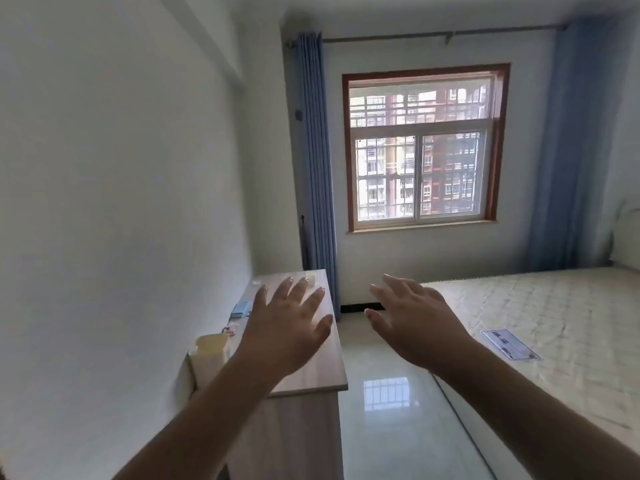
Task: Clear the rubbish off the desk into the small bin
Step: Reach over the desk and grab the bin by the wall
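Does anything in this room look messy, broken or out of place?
Nothing looks broken or spilled. A few small bits lie scattered on the desk near the wall: a blue item, a small white piece at the far end, and a pale container. The bed's mattress is bare, with a printed label on it.

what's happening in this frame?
A person stands in a bedroom with both arms stretched forward, fingers spread. The left hand hovers over the wooden desk; the right hand is over the floor between desk and mattress. Neither holds anything. A small cream bin stands on the desk by the wall, with a blue packet and small scraps beyond it. Nothing picked up yet.
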The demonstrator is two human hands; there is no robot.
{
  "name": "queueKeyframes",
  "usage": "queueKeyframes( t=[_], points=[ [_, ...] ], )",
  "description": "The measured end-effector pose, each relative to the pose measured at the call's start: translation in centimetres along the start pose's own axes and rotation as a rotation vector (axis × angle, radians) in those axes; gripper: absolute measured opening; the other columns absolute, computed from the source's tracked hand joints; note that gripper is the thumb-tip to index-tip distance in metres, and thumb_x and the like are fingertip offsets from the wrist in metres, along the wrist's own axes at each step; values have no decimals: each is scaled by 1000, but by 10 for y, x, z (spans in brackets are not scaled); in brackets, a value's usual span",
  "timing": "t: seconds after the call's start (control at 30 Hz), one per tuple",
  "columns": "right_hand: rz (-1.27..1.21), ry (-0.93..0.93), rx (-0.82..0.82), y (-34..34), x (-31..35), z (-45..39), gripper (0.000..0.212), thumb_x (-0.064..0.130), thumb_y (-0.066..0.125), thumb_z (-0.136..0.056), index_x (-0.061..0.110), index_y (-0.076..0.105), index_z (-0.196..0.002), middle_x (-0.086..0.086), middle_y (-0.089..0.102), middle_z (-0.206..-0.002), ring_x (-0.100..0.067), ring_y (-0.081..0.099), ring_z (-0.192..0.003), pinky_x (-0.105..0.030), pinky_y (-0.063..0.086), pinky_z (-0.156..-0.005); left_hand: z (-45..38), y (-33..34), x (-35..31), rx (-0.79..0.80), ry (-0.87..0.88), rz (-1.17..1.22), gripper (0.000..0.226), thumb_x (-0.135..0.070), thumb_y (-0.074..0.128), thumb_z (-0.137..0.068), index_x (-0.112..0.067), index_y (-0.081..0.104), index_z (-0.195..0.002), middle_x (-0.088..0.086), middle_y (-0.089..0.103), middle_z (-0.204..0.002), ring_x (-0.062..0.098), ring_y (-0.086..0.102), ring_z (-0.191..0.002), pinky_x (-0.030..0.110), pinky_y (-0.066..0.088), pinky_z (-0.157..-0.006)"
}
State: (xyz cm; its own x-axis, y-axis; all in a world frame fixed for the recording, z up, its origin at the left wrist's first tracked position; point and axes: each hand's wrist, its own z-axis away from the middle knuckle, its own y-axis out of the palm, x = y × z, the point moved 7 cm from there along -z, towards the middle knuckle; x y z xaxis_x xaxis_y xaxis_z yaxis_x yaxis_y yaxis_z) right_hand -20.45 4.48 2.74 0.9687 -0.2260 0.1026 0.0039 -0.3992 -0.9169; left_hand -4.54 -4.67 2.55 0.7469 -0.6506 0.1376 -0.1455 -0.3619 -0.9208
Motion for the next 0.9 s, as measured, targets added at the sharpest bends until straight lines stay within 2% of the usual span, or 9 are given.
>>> queueKeyframes(
  t=[0.13, 0.27, 0.33, 0.43, 0.63, 0.8, 0.9],
  points=[
    [29, 5, 4, 19, -47, 0, 58, 57, 26, -97, 29, 27, -147, -1, 21, -160, -23, 18, -147, -44, 19, -117, -32, 22, -38, -1, 33, -2, 63, -61, 13, -97, -35, 12, -154, -2, 11, -165, 20, 4, -151, 46, 1, -118],
    [17, 1, -19, 33, -103, 4, 58, 58, 23, -95, 32, 27, -147, 2, 22, -159, -19, 19, -146, -40, 18, -117, -61, 37, -69, -33, 65, -52, 65, -61, 12, -96, -36, 2, -155, -2, -10, -165, 20, -13, -150, 46, -7, -117],
    [26, -12, -16, 37, -120, -1, 58, 56, 22, -96, 31, 27, -147, 1, 22, -160, -19, 19, -146, -40, 17, -117, -70, 46, -78, -33, 55, -63, 67, -62, 4, -93, -37, -1, -154, -4, -15, -164, 19, -17, -149, 47, -9, -118],
    [32, -47, -6, 49, -134, -17, 55, 51, 21, -98, 29, 25, -148, 0, 21, -160, -21, 17, -147, -42, 15, -118, -74, 63, -86, -13, 14, -51, 73, -62, -8, -85, -39, 0, -154, -7, -15, -163, 17, -17, -149, 48, -2, -119],
    [-37, -124, 54, 92, -117, -55, 58, 54, 19, -98, 28, 24, -150, -2, 21, -160, -22, 16, -147, -43, 12, -118, -83, 101, -65, 57, -105, -26, 68, -59, 1, -88, -41, 5, -154, -6, -4, -165, 16, -8, -150, 45, -3, -120],
    [-41, -190, 69, 133, -75, -99, 58, 53, 13, -96, 30, 22, -149, -1, 25, -158, -22, 20, -146, -42, 14, -118, -91, 132, -6, 79, -178, -58, 74, -60, -10, -83, -40, 1, -154, -5, -1, -166, 17, -6, -151, 45, -4, -119],
    [-36, -221, 70, 158, -43, -131, 59, 53, 12, -96, 29, 26, -148, 0, 30, -156, -22, 24, -144, -41, 18, -116, -88, 158, 42, 111, -217, -76, 77, -62, -15, -80, -39, -5, -153, -4, -7, -165, 17, -8, -150, 46, 0, -118]
  ],
)
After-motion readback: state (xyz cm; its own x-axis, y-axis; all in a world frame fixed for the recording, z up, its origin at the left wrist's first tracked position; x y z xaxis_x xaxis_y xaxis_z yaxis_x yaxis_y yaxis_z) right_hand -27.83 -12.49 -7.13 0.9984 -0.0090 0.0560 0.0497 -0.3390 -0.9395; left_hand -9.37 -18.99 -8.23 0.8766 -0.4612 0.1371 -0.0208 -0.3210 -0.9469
